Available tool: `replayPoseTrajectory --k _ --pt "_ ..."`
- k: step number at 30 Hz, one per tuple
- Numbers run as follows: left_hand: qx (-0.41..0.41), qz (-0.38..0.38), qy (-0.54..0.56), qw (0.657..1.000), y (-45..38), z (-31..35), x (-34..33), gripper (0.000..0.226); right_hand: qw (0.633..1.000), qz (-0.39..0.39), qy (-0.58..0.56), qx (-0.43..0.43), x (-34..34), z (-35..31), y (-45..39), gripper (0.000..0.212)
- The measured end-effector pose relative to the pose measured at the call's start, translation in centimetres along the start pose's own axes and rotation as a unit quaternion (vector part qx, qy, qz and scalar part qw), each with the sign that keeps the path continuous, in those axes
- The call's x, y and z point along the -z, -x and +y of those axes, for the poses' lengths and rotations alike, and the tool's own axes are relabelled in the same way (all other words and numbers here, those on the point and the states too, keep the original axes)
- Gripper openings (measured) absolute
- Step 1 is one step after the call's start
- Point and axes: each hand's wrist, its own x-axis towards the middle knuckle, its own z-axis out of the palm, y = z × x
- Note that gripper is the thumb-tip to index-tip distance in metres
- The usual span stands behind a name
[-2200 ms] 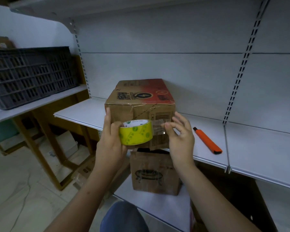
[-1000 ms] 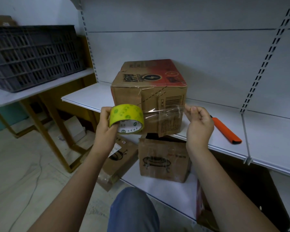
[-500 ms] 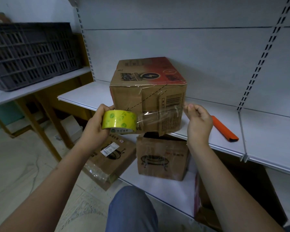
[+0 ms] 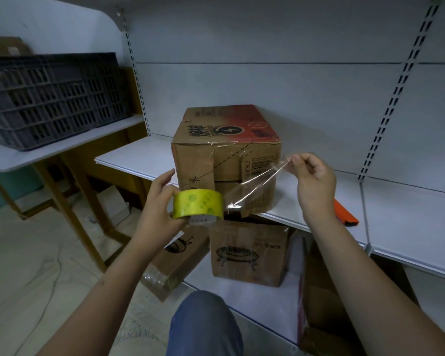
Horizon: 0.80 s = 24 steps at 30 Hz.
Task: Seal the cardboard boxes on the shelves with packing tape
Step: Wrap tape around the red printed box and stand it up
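Fingertips (image 4: 294, 160) of the right hand (image 4: 316, 182) pinch the free end of the clear tape strip (image 4: 254, 185), lifted up and out to the right. The left hand (image 4: 156, 204) grips the yellow-green tape roll (image 4: 197, 206) lower down, thumb and fingers curled round its rim. Between the 2 hands the strip hangs stretched in the air, in front of the red-topped cardboard box (image 4: 225, 150) but not yet stuck to it, as far as I can tell.

That box sits at the front edge of the white shelf (image 4: 401, 209), its end flaps looking loose and bulging. Below it, another cardboard box (image 4: 248, 255) with a printed pot design stands on the lower shelf, and a 3rd box (image 4: 175, 263) leans tilted off to its left. What any of the 3 holds is hidden.

Risks from here, as I judge them: the slack strip could twist and stick to itself, or catch the fingers, wasting the length. Pressing it down crooked would leave the flaps gaping. A hard push might also slide the box back, since nothing braces it. The orange utility knife (image 4: 344, 215) lies on the shelf just behind the right wrist. The dark plastic crate (image 4: 54, 98) on the side table shows no visible contents.
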Motion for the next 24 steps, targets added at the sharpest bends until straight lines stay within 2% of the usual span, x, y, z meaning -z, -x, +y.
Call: replayPoseTrajectory --k 2,7,10,13,16,21,24 --pt "0.026 0.018 0.012 0.999 1.3 0.5 -0.4 0.048 1.000 -0.010 0.011 0.020 0.2 -1.0 -0.7 0.013" --pt "0.021 -0.072 -0.016 0.997 4.1 1.2 -2.1 0.064 0.992 -0.068 0.078 0.073 0.0 -2.3 -1.7 0.012" --pt "0.000 -0.076 -0.016 0.997 5.2 1.3 -2.9 0.065 0.986 -0.080 0.118 0.081 0.0 -2.5 -2.2 0.016" --pt "-0.028 -0.133 0.004 0.991 6.3 1.2 -3.4 0.082 0.971 -0.100 0.188 0.107 0.3 -2.9 -2.8 0.019" --pt "-0.044 -0.184 0.005 0.982 6.7 1.4 -3.4 0.077 0.954 -0.112 0.242 0.136 0.7 -3.1 -2.7 0.015" --pt "0.006 -0.237 -0.010 0.971 5.0 2.2 -1.4 0.074 0.986 -0.078 0.127 0.077 0.8 -1.1 -0.9 0.014" --pt "0.015 -0.233 -0.033 0.972 3.4 2.9 1.2 0.079 0.996 -0.025 0.078 0.017 1.4 0.9 0.0 0.011"
